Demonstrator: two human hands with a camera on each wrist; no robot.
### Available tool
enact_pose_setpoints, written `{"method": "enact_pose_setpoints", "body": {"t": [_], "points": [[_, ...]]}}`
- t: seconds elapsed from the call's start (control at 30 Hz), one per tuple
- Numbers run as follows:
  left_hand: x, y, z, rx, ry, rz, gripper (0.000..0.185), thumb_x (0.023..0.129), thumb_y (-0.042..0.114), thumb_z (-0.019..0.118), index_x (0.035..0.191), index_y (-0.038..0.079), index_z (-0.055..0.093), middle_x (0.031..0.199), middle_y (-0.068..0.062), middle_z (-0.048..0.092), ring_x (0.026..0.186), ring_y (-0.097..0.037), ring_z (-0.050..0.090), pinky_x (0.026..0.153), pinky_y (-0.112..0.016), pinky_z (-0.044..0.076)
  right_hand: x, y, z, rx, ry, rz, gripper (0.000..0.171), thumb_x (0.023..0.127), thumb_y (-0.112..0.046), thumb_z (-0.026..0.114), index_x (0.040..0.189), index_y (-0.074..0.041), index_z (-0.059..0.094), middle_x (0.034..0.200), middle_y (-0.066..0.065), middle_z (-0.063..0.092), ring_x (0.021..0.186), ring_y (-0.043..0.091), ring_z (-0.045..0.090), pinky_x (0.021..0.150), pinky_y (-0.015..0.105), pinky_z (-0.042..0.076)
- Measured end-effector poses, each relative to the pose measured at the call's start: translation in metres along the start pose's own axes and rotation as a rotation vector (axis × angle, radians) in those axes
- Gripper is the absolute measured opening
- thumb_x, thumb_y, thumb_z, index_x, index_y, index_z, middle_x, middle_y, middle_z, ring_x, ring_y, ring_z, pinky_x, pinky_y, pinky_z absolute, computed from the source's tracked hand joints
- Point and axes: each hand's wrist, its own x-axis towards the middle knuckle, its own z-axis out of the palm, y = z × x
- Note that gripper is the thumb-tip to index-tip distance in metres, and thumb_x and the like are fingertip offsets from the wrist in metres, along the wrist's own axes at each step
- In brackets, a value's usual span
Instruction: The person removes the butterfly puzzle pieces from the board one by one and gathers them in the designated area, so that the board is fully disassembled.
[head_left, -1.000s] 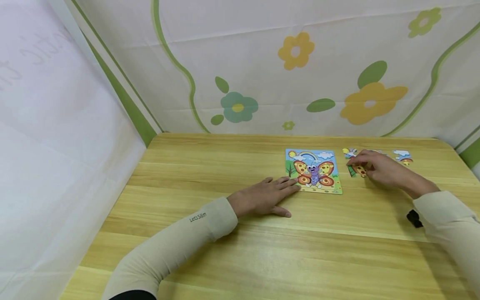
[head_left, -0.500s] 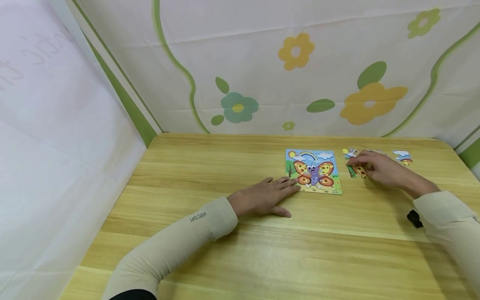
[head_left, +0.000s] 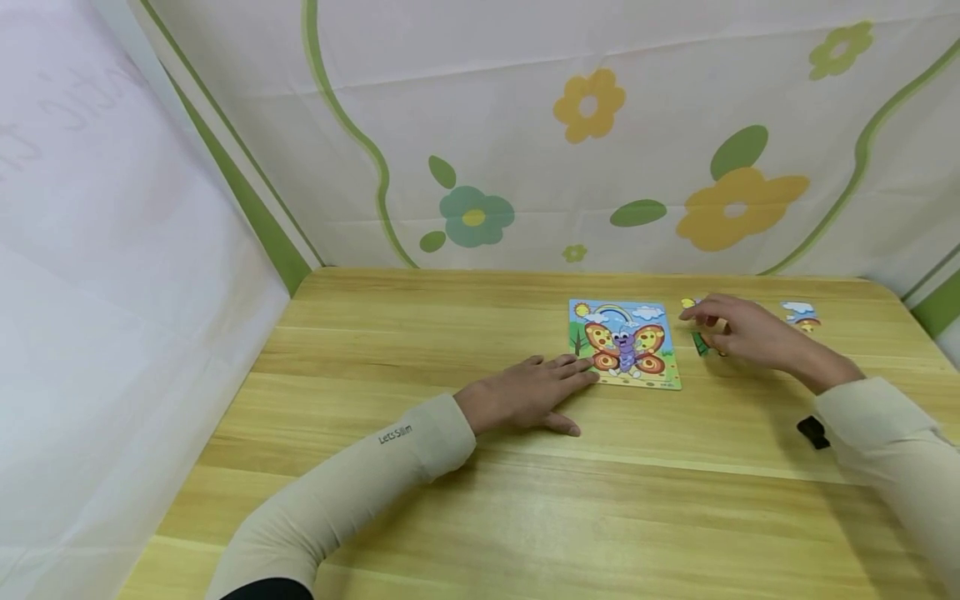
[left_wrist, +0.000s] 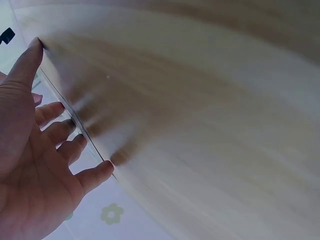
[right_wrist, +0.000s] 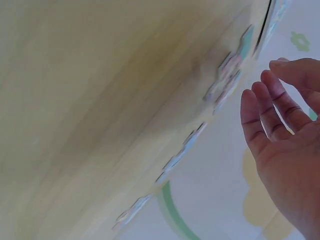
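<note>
Head view: wooden table (head_left: 450,500) fills the lower frame, backed by a flower-printed cloth wall (head_left: 525,125). Landmark is the butterfly puzzle board (head_left: 625,343), lying flat toward the far middle of the table.

Left hand (head_left: 525,393) rests palm down on the table just beside the board's near left corner, fingers (head_left: 570,367) straight and slightly apart, tips touching or almost touching the board's edge; cannot tell which. It holds nothing. Left wrist view confirms fingers spread flat against the wood.

Right hand (head_left: 738,332) hovers just right of the board, over a group of loose puzzle pieces (head_left: 701,342). Fingers relaxed, slightly apart; right wrist view shows them straight, nothing between them. Pieces lie on the table under and beside the hand, partly hidden by it.

One more puzzle piece (head_left: 801,315) lies well right of the board, beyond the right hand.

Small black object (head_left: 812,432) sits at the right wrist, against the beige sleeve.
</note>
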Motion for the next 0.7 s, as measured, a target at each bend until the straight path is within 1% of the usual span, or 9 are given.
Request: {"method": "enact_pose_setpoints", "body": {"t": [0.2, 0.3, 0.37, 0.47, 0.6, 0.7], "points": [[0.000, 0.002, -0.002, 0.009, -0.008, -0.008, 0.084, 0.105, 0.060, 0.049, 0.170, 0.020, 0.015, 0.179, 0.003, 0.007, 0.165, -0.022, 0.011, 0.130, -0.049, 0.025, 0.008, -0.013, 0.000, 0.030, 0.001, 0.001, 0.040, 0.093, 0.009, 0.066, 0.132, 0.000, 0.067, 0.110, 0.012, 0.068, 0.097, 0.024, 0.062, 0.071, 0.029, 0.053], [0.001, 0.001, -0.002, 0.004, -0.009, -0.009, 0.084, 0.105, 0.061, 0.049, 0.170, 0.020, 0.015, 0.179, 0.003, 0.007, 0.165, -0.023, 0.010, 0.131, -0.049, 0.025, 0.012, -0.018, 0.001, 0.045, -0.004, -0.011, 0.040, 0.094, 0.009, 0.066, 0.133, 0.000, 0.066, 0.110, 0.013, 0.067, 0.098, 0.024, 0.062, 0.073, 0.031, 0.055], [0.001, 0.001, -0.002, 0.007, -0.007, -0.007, 0.084, 0.105, 0.061, 0.049, 0.170, 0.021, 0.015, 0.179, 0.002, 0.007, 0.165, -0.023, 0.009, 0.131, -0.049, 0.025, 0.015, -0.020, 0.001, 0.057, -0.007, -0.023, 0.040, 0.094, 0.008, 0.066, 0.133, 0.001, 0.066, 0.110, 0.014, 0.067, 0.098, 0.025, 0.062, 0.074, 0.033, 0.056], [0.002, 0.002, -0.003, 0.013, -0.003, 0.000, 0.084, 0.105, 0.060, 0.050, 0.170, 0.021, 0.016, 0.179, 0.001, 0.008, 0.165, -0.024, 0.010, 0.130, -0.050, 0.025, 0.019, -0.024, 0.003, 0.062, -0.003, -0.033, 0.039, 0.094, 0.008, 0.067, 0.133, 0.001, 0.066, 0.111, 0.014, 0.067, 0.100, 0.026, 0.062, 0.075, 0.034, 0.057], [0.004, 0.003, -0.004, 0.032, -0.001, 0.009, 0.084, 0.105, 0.059, 0.051, 0.170, 0.021, 0.016, 0.179, 0.000, 0.010, 0.165, -0.024, 0.011, 0.130, -0.051, 0.026, 0.024, -0.030, 0.006, 0.076, -0.003, -0.027, 0.038, 0.095, 0.006, 0.068, 0.133, 0.000, 0.067, 0.113, 0.014, 0.068, 0.101, 0.026, 0.063, 0.076, 0.033, 0.058], [0.006, 0.004, -0.003, 0.044, -0.010, 0.012, 0.084, 0.104, 0.060, 0.050, 0.171, 0.023, 0.013, 0.179, 0.001, 0.009, 0.165, -0.024, 0.011, 0.130, -0.051, 0.025, 0.028, -0.035, 0.009, 0.107, -0.019, -0.025, 0.038, 0.095, 0.004, 0.069, 0.133, 0.001, 0.066, 0.115, 0.015, 0.068, 0.102, 0.027, 0.063, 0.077, 0.035, 0.058]]}}
